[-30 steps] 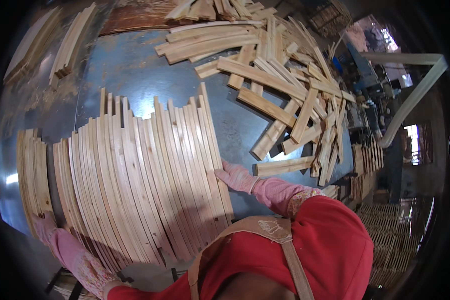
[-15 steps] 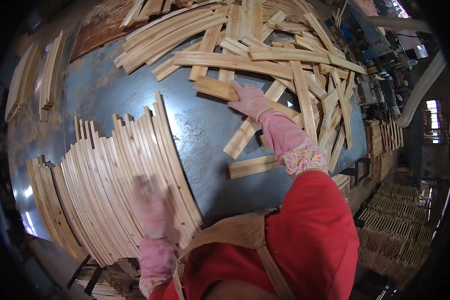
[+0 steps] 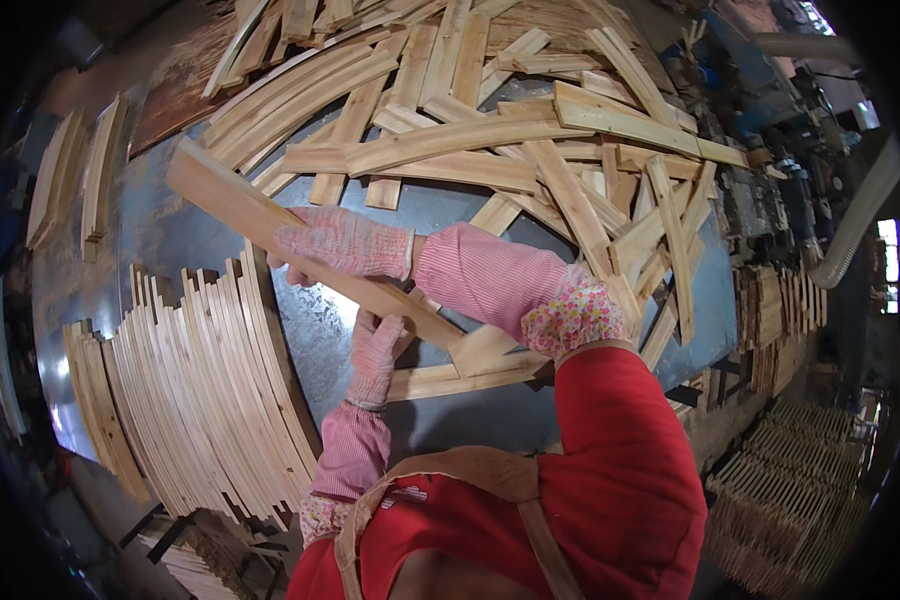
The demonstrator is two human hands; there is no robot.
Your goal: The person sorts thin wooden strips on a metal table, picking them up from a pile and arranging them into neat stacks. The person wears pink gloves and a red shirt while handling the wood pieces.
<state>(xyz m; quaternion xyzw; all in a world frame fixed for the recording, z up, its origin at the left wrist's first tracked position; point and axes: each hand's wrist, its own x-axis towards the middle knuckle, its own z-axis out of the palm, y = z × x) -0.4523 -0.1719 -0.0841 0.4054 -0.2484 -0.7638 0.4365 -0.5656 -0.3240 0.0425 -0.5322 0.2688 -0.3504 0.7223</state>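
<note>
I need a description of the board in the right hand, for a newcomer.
Find the blue-grey table, then the gap between the row of narrow strips and the jumbled board pile. There, a plain wooden board slants down to the right. Unlike its neighbours, it is gripped by the gloved right hand.

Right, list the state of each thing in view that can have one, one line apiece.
Held board, slanted
Right hand, gloved, closed around the board
Left hand, gloved, closed on the board's nearer edge
Row of slats, side by side, far ends uneven
Loose boards, heaped crisscross
Table, partly covered
Hose, bent
Machinery, running or not cannot be told
</note>
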